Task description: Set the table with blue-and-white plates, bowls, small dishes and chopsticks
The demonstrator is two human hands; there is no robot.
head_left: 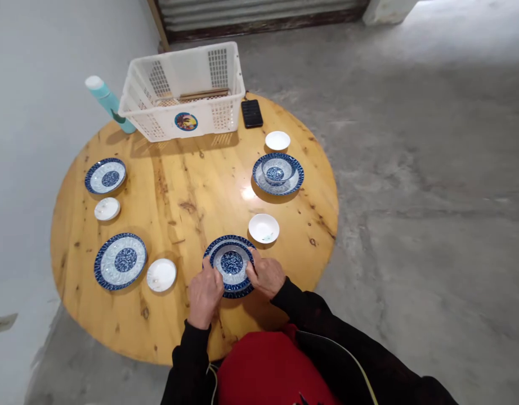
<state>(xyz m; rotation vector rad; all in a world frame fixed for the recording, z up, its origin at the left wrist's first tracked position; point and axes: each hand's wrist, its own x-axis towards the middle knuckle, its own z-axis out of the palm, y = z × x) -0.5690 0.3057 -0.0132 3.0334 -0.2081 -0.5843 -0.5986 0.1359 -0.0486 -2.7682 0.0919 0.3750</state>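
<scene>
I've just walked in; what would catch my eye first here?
Probably the left hand and right hand gripping a blue-and-white bowl over a blue-rimmed plate near the close edge of the round wooden table. Then the big white plastic basket at the far edge, with a colourful round sticker on its front and a turquoise bottle to its left.

Passage is allowed over the table (213,180) between left and right plates (120,261), but is obstructed by the far basket (205,118) and the near bowl (232,262).
</scene>
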